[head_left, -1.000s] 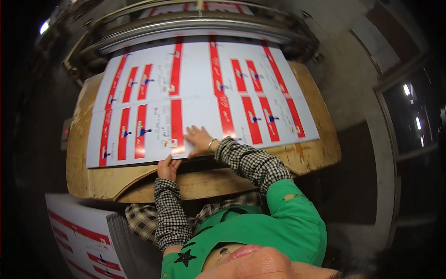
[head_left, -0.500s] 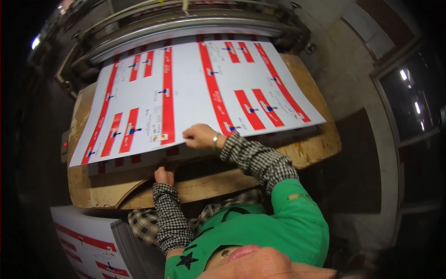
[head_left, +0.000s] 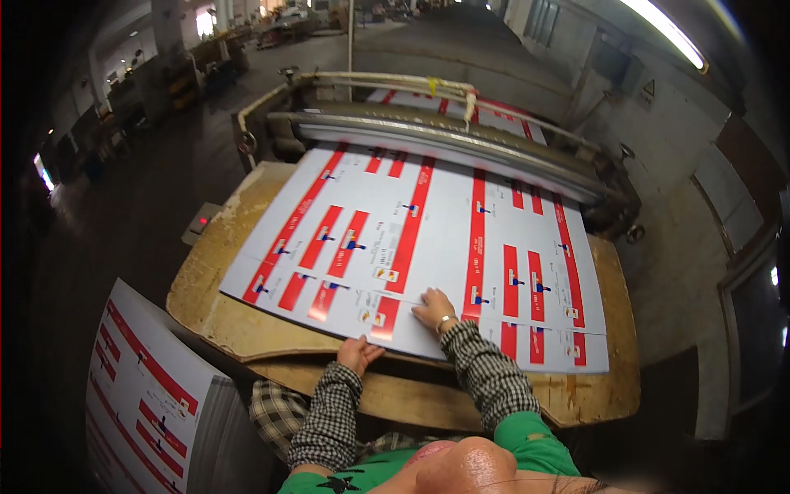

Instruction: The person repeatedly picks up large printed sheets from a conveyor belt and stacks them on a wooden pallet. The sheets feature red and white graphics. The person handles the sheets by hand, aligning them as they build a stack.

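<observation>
1. A large white sheet [head_left: 428, 247] printed with red bars lies flat on a worn wooden table [head_left: 247, 329], its far edge at the roller [head_left: 444, 144] of a machine [head_left: 428, 99].
2. The right hand [head_left: 434, 309] lies open, palm down, on the sheet just inside its near edge (a band shows at the wrist).
3. The left hand [head_left: 359, 354] is at the sheet's near edge, fingers loosely curled and touching it from the table side; whether it pinches the sheet I cannot tell.
4. Both forearms wear checked sleeves and come up from the lower edge of the view.
5. A stack [head_left: 152, 403] of like sheets stands to the lower left, beside the table and well apart from the hands.
6. Beyond the machine a dim workshop floor stretches back.
</observation>
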A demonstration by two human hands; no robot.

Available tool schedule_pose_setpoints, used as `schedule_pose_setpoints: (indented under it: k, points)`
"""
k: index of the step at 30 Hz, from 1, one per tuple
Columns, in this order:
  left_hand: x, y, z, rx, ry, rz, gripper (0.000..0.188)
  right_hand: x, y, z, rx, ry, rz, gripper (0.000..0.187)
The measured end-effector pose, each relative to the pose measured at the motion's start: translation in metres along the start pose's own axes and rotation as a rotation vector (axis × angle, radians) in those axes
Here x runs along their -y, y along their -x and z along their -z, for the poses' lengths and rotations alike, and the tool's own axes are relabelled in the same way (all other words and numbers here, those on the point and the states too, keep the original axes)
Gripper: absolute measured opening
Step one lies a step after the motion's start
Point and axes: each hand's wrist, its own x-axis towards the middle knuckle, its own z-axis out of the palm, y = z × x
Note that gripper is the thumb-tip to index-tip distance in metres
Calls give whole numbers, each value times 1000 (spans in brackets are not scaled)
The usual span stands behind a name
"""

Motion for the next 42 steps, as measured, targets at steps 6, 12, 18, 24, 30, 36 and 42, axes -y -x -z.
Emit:
schedule_pose_setpoints:
  k: [6, 12, 18, 24, 30, 36, 42]
  points:
    - [-2, 4, -2, 57, 40, -4, 33, 10, 63, -10, 262, 448, 421, 95]
    - [4, 0, 9, 22, -24, -58, 27, 7, 53, 10, 369, 382, 496, 68]
    - [5, 4, 9, -39, 49, -24, 11, 14, 48, 26, 228, 121, 482, 22]
    - [-6, 13, -3, 3, 74, -17, 8, 12, 68, 17, -3, 161, 394, 18]
    - [-8, 13, -3, 29, 11, 5, 21, 5, 72, 14, 244, 233, 426, 21]
    - [20, -16, 28, -64, 126, -82, 27, 20, 73, 56, 14, -104, 407, 21]
    - [31, -29, 35, -234, 87, -42, 28, 21, 91, 47, 264, -45, 457, 25]
